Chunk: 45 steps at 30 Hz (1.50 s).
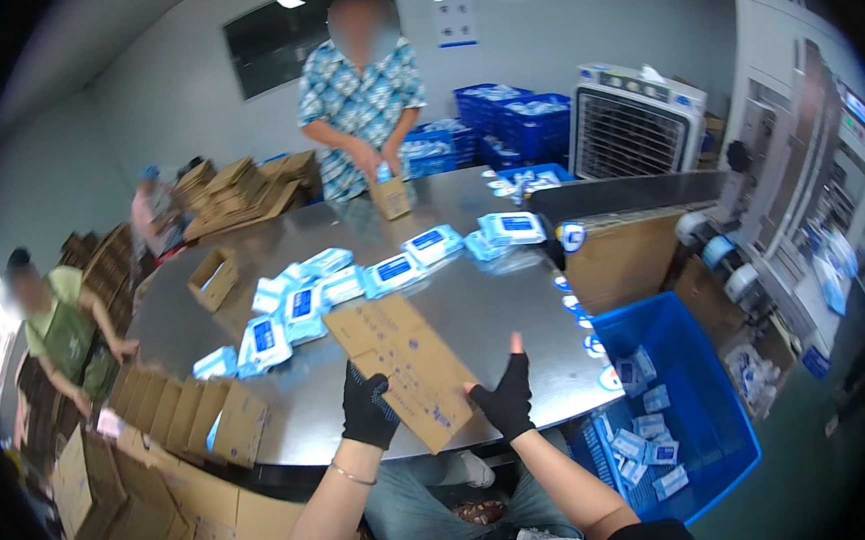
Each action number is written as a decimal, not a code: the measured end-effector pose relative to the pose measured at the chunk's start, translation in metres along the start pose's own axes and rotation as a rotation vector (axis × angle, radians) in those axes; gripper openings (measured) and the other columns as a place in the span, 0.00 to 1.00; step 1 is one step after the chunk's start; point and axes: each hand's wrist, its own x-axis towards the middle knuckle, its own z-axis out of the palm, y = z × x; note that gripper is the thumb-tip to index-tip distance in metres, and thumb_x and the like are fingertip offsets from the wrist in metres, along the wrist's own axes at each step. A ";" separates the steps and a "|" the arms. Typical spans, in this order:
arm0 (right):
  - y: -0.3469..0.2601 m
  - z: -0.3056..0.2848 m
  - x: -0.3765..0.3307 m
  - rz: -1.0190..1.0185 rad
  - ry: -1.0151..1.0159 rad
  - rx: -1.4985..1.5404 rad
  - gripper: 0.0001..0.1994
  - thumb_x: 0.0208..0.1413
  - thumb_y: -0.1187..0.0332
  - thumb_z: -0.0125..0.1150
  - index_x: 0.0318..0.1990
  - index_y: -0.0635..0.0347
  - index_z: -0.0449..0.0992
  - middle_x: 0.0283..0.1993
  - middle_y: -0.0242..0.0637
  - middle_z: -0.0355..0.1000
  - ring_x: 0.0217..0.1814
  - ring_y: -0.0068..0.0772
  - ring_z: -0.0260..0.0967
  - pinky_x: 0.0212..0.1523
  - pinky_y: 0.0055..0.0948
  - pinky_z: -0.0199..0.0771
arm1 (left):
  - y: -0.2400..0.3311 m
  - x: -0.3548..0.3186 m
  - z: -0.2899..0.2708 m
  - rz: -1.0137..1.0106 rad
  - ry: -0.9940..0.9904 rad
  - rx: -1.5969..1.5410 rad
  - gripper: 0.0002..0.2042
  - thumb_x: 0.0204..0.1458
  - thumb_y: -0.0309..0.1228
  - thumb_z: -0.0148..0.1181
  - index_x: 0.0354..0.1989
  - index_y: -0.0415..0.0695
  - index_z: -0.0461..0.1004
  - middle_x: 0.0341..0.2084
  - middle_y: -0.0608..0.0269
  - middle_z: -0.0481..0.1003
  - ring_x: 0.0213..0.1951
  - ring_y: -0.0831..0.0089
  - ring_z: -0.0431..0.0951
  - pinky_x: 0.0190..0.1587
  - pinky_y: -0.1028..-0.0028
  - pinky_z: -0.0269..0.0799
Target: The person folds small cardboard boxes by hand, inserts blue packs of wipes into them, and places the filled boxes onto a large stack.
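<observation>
A flattened brown cardboard box (405, 372) is tilted over the near edge of the metal table. My left hand (369, 407), in a black fingerless glove, grips its lower left side. On the other side, my right hand (506, 395), gloved the same way, has its thumb at the box's right edge, with another finger stretched up and apart. Beyond the box, several blue-and-white wipe packs (305, 309) lie in a loose row across the metal table (465, 308).
Open cardboard boxes (233, 424) stand in a row at left, above flattened cardboard (230, 525). A blue crate (730, 430) with packs is at right. An open carton (214, 278) sits on the table. Across it, a person (366, 104) handles a small carton (389, 199).
</observation>
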 end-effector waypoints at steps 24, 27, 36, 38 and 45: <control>-0.020 -0.018 0.064 -0.079 -0.217 -0.041 0.24 0.42 0.72 0.62 0.52 0.60 0.71 0.49 0.39 0.72 0.42 0.34 0.73 0.36 0.29 0.73 | -0.013 0.002 0.002 0.345 -0.149 1.977 0.13 0.47 0.28 0.55 0.43 0.43 0.75 0.28 0.50 0.77 0.30 0.50 0.78 0.33 0.59 0.74; -0.024 -0.009 0.056 -0.303 -0.118 -0.357 0.21 0.43 0.65 0.60 0.48 0.55 0.72 0.44 0.39 0.71 0.41 0.37 0.69 0.45 0.37 0.69 | -0.014 0.023 0.012 0.183 -0.074 2.304 0.12 0.44 0.30 0.58 0.39 0.45 0.72 0.23 0.54 0.74 0.27 0.56 0.77 0.29 0.59 0.71; -0.033 -0.022 0.095 -0.767 -0.325 -0.530 0.13 0.42 0.62 0.60 0.35 0.58 0.74 0.38 0.41 0.71 0.49 0.42 0.68 0.56 0.46 0.60 | -0.056 0.043 0.002 0.643 -0.073 2.551 0.12 0.48 0.29 0.55 0.41 0.42 0.68 0.26 0.62 0.68 0.25 0.67 0.73 0.26 0.68 0.68; -0.019 -0.018 0.088 -0.523 -0.581 -0.333 0.11 0.44 0.62 0.59 0.32 0.58 0.75 0.37 0.41 0.72 0.45 0.42 0.70 0.49 0.42 0.66 | -0.058 0.040 0.003 0.637 -0.071 2.535 0.12 0.47 0.30 0.55 0.41 0.42 0.68 0.25 0.62 0.68 0.25 0.68 0.73 0.26 0.68 0.68; -0.022 0.006 0.099 -0.426 -0.609 -0.679 0.08 0.50 0.61 0.55 0.34 0.52 0.75 0.37 0.40 0.72 0.39 0.43 0.73 0.37 0.44 0.68 | -0.026 0.036 0.025 0.068 -0.086 2.129 0.16 0.50 0.32 0.55 0.45 0.37 0.66 0.37 0.53 0.74 0.34 0.55 0.77 0.36 0.60 0.73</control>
